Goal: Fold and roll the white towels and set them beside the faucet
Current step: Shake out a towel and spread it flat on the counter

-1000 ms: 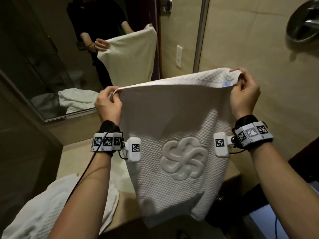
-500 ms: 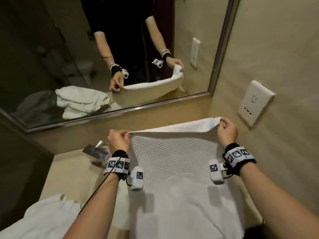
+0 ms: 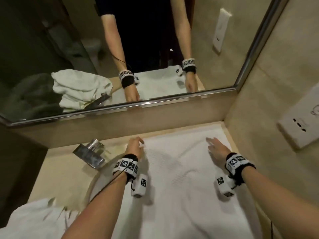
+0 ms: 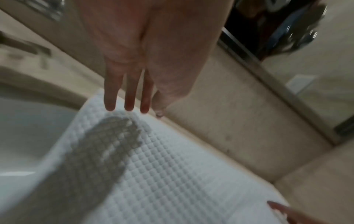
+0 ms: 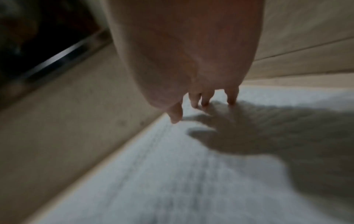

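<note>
At the far left, low in the head view, a second white towel (image 3: pixel 32 219) lies crumpled over the near edge of the beige counter (image 3: pixel 57 175). Beyond it, near the back wall, stands the chrome faucet (image 3: pixel 90 153), with bare counter between it and the spread towel.

Next comes the left hand (image 3: pixel 134 147), palm down at the far left corner of the white towel (image 3: pixel 174 178). Its fingers (image 4: pixel 128 98) are straight and close together, holding nothing; in the left wrist view the fingertips sit at the towel's far edge, their shadow falling on the waffle weave just below. Whether they press the cloth or float just above it is hard to tell.

The towel itself lies spread flat on the counter, to the right of the faucet, filling the corner where the back wall meets the side wall. Its far edge runs just short of the back wall, and a few soft wrinkles cross its middle.

The right hand (image 3: pixel 216 149) is over the towel's far right part, also palm down and slack, gripping nothing. In the blurred right wrist view its fingers (image 5: pixel 232 95) reach down to the cloth.

Above the back wall hangs a mirror (image 3: pixel 248 54). On the right side wall is a white outlet plate (image 3: pixel 300 125).
</note>
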Available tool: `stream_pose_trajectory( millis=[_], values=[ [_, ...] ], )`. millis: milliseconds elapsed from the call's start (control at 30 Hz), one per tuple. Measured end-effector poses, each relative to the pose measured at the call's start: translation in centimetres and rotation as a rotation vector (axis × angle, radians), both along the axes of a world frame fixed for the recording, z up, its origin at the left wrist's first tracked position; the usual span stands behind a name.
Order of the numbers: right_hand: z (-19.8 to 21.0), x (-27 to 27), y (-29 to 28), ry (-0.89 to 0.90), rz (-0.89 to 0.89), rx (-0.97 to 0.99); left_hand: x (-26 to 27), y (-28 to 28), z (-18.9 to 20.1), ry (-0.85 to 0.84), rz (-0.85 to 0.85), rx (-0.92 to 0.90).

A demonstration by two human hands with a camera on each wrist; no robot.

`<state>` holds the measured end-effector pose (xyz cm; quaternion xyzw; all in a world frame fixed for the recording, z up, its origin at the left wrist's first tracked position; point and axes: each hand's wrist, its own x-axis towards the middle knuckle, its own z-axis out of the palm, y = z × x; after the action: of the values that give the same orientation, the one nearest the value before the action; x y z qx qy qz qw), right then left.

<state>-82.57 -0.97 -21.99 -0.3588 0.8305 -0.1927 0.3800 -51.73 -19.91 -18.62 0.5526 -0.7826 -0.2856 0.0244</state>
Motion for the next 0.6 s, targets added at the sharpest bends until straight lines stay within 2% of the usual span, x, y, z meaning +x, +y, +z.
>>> stream_pose_trajectory(
  millis=[67, 100, 200, 267, 400, 600],
  values=[
    [-1.6, 0.6, 0.6, 0.19, 0.185, 0.161, 0.8, 1.2, -2.4, -0.136, -0.116, 0.11],
    [-2.0, 0.9, 0.7, 0.234, 0.206, 0.185, 1.1, 2.0, -3.3, -0.171, -0.149, 0.131],
    [-2.2, 1.3, 0.6, 0.266, 0.198, 0.16, 1.8, 4.0, -5.0, -0.186, -0.163, 0.014],
    [-2.5, 1.4, 0.7, 0.305, 0.212, 0.149, 1.7, 4.9, -5.1, -0.123, -0.064, -0.068],
    [-3.2, 1.5, 1.3, 0.35, 0.216, 0.125, 0.9, 4.4, -4.8, 0.038, 0.174, -0.043],
    [-4.1, 1.9, 1.4, 0.376, 0.186, 0.094, -0.6, 2.2, -5.5, 0.243, 0.401, 0.144]
  ],
)
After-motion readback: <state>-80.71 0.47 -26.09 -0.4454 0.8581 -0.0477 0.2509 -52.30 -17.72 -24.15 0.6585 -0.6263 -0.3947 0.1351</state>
